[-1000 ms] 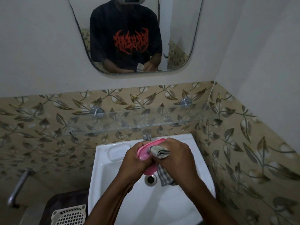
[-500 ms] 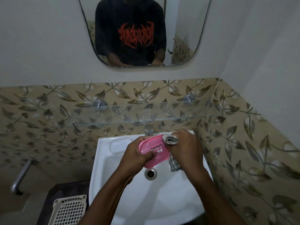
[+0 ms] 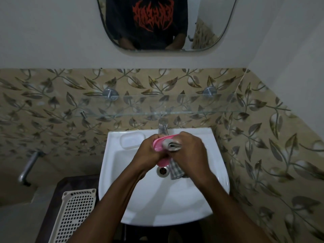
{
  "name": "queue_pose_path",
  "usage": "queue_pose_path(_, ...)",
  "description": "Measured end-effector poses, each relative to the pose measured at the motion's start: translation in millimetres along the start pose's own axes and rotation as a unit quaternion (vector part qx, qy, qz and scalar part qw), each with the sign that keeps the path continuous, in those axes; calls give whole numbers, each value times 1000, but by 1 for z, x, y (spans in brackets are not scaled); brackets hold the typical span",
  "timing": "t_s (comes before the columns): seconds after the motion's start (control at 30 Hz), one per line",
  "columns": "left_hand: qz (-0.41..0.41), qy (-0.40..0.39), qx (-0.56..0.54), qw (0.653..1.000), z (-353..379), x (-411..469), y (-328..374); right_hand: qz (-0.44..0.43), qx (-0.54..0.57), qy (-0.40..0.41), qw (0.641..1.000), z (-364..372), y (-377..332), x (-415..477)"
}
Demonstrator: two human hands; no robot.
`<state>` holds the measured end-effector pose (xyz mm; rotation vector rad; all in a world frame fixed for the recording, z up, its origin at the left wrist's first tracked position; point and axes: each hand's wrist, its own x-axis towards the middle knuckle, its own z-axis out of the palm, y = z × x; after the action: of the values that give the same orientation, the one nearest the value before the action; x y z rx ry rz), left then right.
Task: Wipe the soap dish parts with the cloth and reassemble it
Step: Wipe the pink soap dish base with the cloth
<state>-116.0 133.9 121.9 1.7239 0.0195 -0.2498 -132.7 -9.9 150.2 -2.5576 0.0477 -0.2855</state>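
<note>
A dim bathroom corner. White painted walls above a band of beige tiles (image 3: 52, 106) patterned with grey-brown leaves. A rounded mirror (image 3: 210, 32) hangs over a clear glass shelf (image 3: 175, 105) on two metal brackets. Below, a white wall-mounted washbasin (image 3: 175, 204) with a chrome tap (image 3: 163, 126). A cream perforated basket (image 3: 75, 216) sits lower left.

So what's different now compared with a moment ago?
The right hand slid the cloth back toward the left hand, covering the slots of the pink soap dish part, which has tipped more edge-on. Both hands keep their grips over the sink.
</note>
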Motion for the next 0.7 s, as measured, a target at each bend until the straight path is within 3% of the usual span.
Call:
queue_pose_path(0.3, -4, -10, 35, 999, 1, 1, -8, 39, -40, 5, 998, 2, 12, 5)
queue_pose_path(0.43, -6, -16, 2, 1000, -3, 2, -7, 11, 17, -34, 999, 5, -2, 3)
queue_pose_path(0.57, -21, -21, 11, 999, -8, 5, -4, 47, 39, -25, 998, 0, 26, 17)
queue_pose_path(0.7, -23, -2, 22, 999, -13, 8, 1, 69, 133, -91, 985, -1, 36, 17)
